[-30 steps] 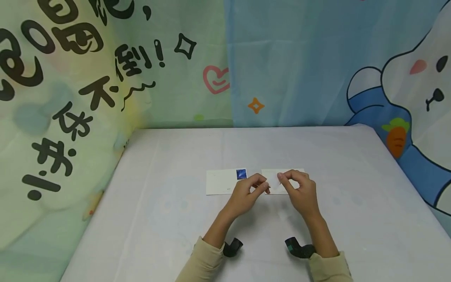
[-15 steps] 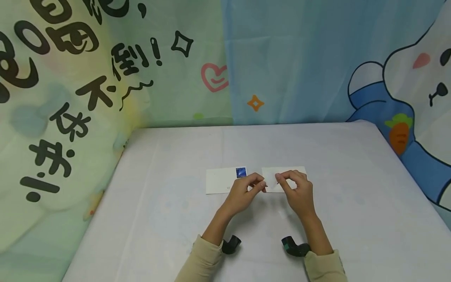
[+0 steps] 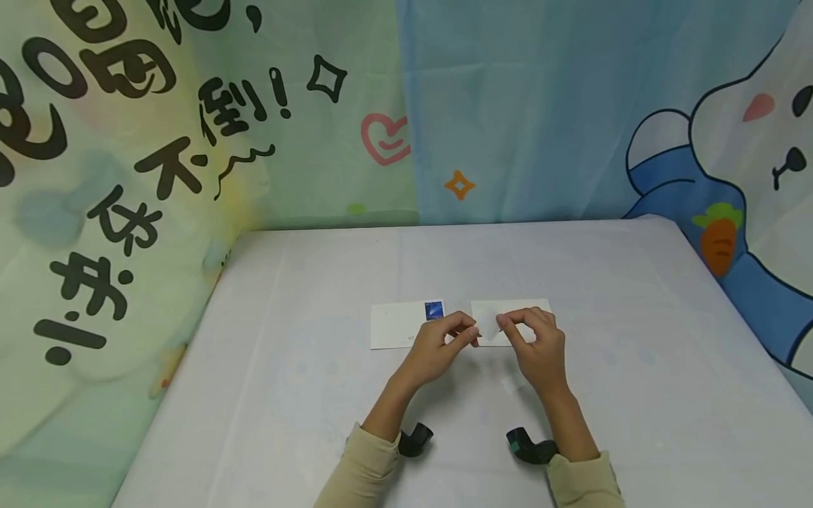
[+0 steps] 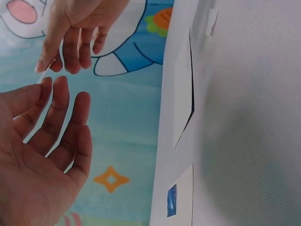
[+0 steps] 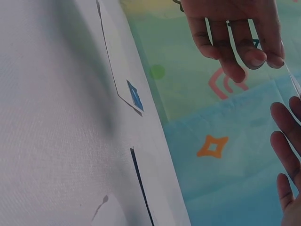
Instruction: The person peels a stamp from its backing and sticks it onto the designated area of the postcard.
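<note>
Pinching a thin clear film point(image 3: 488, 323) by its edges, the left hand point(image 3: 438, 349) and right hand point(image 3: 536, 349) hold it above the counter point(image 3: 286, 395); fingers closed on it; it looks weightless, floppy, likely clingy, best gripped at corners.

Black hand-drawn Chinese characters run across the green cloth backdrop point(image 3: 190, 141) at the far left. Legible among them are "不" point(image 3: 170, 168), "倒" point(image 3: 229, 106) with an exclamation mark point(image 3: 281, 92) after it, "你" point(image 3: 127, 222) and "开" point(image 3: 95, 289); the rest are cut off at the edge. No lettering can be read on the white card point(image 3: 396, 327) on the desk or on its small blue stamp point(image 3: 435, 310).
</note>
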`<action>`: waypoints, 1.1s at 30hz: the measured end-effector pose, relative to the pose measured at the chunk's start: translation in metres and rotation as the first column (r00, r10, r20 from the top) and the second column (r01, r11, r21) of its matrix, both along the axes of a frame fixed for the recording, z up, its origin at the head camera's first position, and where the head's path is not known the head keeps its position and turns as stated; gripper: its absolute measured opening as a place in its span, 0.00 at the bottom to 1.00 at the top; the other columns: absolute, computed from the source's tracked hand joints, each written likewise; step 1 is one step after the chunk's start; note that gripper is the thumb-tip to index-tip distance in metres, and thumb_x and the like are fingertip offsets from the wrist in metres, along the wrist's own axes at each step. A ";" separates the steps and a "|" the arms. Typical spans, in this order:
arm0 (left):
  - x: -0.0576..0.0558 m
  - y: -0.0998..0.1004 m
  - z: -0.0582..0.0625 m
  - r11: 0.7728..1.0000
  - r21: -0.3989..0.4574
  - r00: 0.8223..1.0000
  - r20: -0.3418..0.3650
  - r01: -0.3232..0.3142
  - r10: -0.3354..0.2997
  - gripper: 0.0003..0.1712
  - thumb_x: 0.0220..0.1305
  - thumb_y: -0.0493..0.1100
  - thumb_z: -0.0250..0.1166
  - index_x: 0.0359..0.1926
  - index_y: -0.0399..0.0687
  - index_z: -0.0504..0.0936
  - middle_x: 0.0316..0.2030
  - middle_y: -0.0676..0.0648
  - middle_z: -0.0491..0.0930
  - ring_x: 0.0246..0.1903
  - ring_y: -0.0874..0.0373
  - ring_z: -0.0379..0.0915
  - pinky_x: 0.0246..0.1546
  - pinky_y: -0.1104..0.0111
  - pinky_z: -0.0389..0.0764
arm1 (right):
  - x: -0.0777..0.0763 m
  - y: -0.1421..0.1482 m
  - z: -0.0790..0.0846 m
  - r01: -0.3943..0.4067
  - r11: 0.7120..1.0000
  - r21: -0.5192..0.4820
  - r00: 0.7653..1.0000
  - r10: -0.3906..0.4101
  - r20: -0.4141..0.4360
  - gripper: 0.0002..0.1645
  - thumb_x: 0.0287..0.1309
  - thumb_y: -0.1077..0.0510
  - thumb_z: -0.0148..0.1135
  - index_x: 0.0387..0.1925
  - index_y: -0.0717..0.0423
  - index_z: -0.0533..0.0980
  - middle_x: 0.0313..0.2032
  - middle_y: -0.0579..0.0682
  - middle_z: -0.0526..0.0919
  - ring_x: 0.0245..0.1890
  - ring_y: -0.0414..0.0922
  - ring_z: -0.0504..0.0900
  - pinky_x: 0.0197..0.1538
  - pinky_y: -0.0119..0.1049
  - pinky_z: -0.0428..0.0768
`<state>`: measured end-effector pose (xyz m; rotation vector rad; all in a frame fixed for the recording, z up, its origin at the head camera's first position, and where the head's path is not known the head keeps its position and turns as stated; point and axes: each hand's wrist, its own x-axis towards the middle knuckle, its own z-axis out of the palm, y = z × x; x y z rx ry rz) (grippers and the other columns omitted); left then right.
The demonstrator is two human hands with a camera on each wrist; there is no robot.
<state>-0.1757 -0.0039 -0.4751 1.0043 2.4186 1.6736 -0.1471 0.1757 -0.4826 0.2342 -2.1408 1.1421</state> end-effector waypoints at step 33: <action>0.008 -0.003 0.021 0.997 0.013 0.996 -0.054 0.076 -0.075 0.07 0.66 0.41 0.56 0.38 0.45 0.79 0.29 0.52 0.80 0.30 0.66 0.73 0.31 0.74 0.71 | 0.018 -0.039 0.023 -0.118 0.978 -0.170 0.982 0.140 0.124 0.06 0.58 0.73 0.54 0.26 0.66 0.74 0.25 0.53 0.79 0.36 0.35 0.76 0.45 0.25 0.69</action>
